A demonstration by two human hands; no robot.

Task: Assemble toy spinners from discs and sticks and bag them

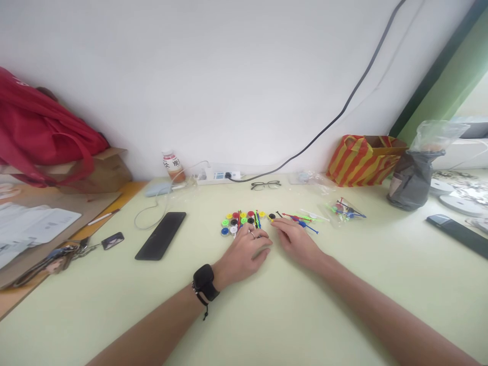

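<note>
Small round plastic discs (225, 231) in blue, green, red, yellow, white and black lie grouped on the pale table. Thin red and green plastic sticks (257, 218) lie among them. My left hand (246, 249) rests at the near edge of this group, fingers bent and thumb apart from them; its far fingertips are partly hidden. Beside it, the fingertips of my right hand (297, 241) close at a small yellow plastic piece (270, 218), next to a black disc. More coloured plastic sticks (301, 222), red, blue and green, lie just beyond my right hand.
A clear bag of coloured pieces (345, 211) lies at right. Glasses (266, 185) and a power strip (221, 177) sit by the wall. A black phone (160, 236), a bottle (173, 165) and keys (68, 254) are leftward; a striped bag (362, 162) and grey bag (409, 180) rightward.
</note>
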